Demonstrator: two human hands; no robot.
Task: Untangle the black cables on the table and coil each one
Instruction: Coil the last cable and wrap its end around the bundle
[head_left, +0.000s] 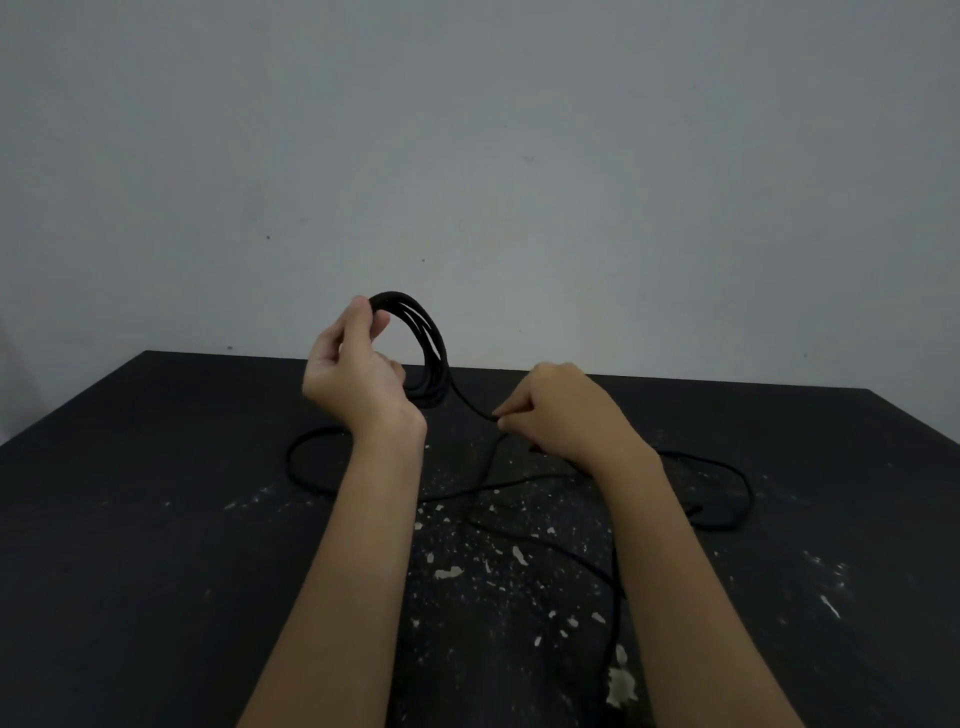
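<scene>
- While my left hand (353, 374) is raised above the worktop (156, 519), its grip is closed on the top of a coil (434, 353) of black cable, thumb and fingers pinched over the gathered turns.
- The coil stands upright in the air, several loops lying close together, its lower edge level with the far edge of the worktop as I see it.
- From the bottom of the coil one strand runs down and to the right into my right hand (561, 410).
- My right grip is shut on that strand, fingertips (506, 415) pinching it just beside the coil.
- The loose cable (727, 467) lies on the worktop below both hands: one wide loop curves out to the left under my left wrist, another swings out to the right, and strands cross between my forearms.
- The worktop is dark and flecked with pale paint spots (452, 571); a plain grey wall (467, 156) stands behind it.
</scene>
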